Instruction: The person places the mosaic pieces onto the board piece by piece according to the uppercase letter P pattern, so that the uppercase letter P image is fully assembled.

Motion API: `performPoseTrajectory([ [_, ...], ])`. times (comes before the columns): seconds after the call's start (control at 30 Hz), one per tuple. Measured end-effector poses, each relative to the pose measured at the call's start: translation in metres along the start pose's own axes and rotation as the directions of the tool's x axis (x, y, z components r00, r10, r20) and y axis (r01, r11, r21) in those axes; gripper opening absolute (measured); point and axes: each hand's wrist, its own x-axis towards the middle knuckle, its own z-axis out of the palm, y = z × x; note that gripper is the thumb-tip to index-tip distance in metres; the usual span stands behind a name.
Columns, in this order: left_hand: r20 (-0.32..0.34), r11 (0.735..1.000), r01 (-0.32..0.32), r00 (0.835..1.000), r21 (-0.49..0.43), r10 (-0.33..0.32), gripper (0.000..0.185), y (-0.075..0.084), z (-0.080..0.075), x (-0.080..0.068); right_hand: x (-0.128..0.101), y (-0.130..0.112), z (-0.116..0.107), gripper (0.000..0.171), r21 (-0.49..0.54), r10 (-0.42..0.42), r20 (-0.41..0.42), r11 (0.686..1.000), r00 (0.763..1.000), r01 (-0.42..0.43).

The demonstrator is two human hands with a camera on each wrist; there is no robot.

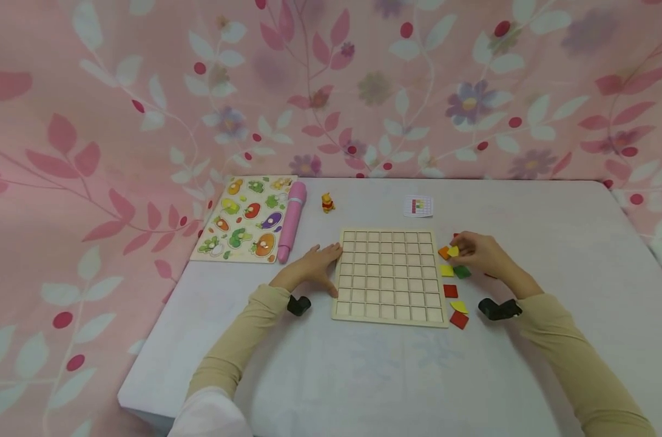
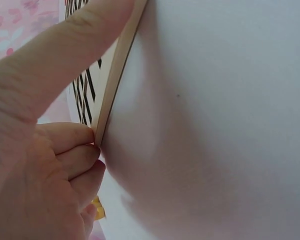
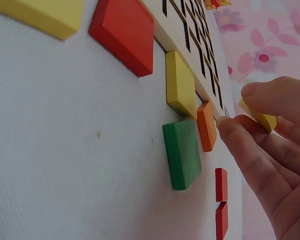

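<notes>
A wooden grid board [image 1: 388,276] with bare cells lies flat mid-table. My left hand [image 1: 314,267] holds its left edge. In the left wrist view the left hand [image 2: 90,75] has its thumb on the board [image 2: 107,95] and its curled fingers against the rim. My right hand [image 1: 480,255] is just right of the board and pinches a small yellow tile [image 1: 453,250] between thumb and finger. The right wrist view shows the right hand [image 3: 250,115] lifting that yellow tile [image 3: 260,117] above the table. Under it lie an orange tile [image 3: 206,125], a green tile [image 3: 182,152] and another yellow tile [image 3: 180,82].
More red [image 1: 450,291] and yellow [image 1: 459,306] tiles lie along the board's right side. A vegetable peg puzzle [image 1: 246,218], a pink pen [image 1: 292,221], a small yellow figurine [image 1: 327,203] and a pattern card [image 1: 418,206] sit farther back. A floral cloth hangs behind.
</notes>
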Motion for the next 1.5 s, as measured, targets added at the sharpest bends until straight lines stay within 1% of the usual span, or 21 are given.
performPoseTrajectory([
  [0.13,-0.015,0.999,-0.029,0.999,-0.023,0.028,0.113,-0.001,0.0,-0.002,0.003,-0.004,0.002,0.036,0.028,0.021,0.014,0.999,1.0,-0.022],
  [0.23,-0.019,0.999,-0.033,0.999,-0.033,0.033,0.113,-0.001,0.001,-0.002,0.006,-0.005,0.004,0.037,0.046,0.037,0.026,0.998,0.999,-0.038],
  [0.5,-0.012,1.0,-0.016,1.0,-0.024,0.016,0.113,-0.003,0.002,0.001,0.012,-0.008,0.009,0.038,0.071,0.059,0.04,0.996,0.997,-0.062],
  [0.77,0.009,1.0,-0.001,1.0,-0.022,0.002,0.114,0.003,-0.002,0.001,0.018,-0.01,0.011,0.046,0.084,0.075,0.057,0.993,0.996,-0.079],
  [0.87,0.008,1.0,0.005,1.0,-0.026,-0.005,0.115,0.001,-0.002,0.0,0.021,-0.013,0.013,0.046,0.091,0.064,0.058,0.994,0.996,-0.069],
  [0.97,-0.007,0.999,-0.006,1.0,-0.033,0.006,0.115,-0.001,0.0,0.001,0.022,-0.015,0.012,0.042,0.074,0.039,0.042,0.996,0.998,-0.042],
  [1.1,-0.031,0.998,-0.031,0.999,-0.048,0.029,0.114,-0.005,0.002,0.001,0.024,-0.016,0.014,0.037,0.056,-0.016,0.012,0.998,1.0,0.015],
  [1.2,-0.031,0.997,-0.043,0.999,-0.059,0.041,0.113,-0.006,0.004,0.001,0.024,-0.017,0.015,0.037,0.059,-0.038,-0.007,0.998,0.999,0.038],
  [1.37,-0.042,0.996,-0.06,0.997,-0.065,0.058,0.113,-0.008,0.004,0.004,0.025,-0.022,0.015,0.038,0.085,-0.046,-0.013,0.995,0.999,0.047],
  [1.5,-0.046,0.996,-0.062,0.997,-0.069,0.058,0.112,-0.007,0.004,0.005,0.027,-0.024,0.017,0.035,0.126,-0.047,-0.002,0.991,0.999,0.046],
])
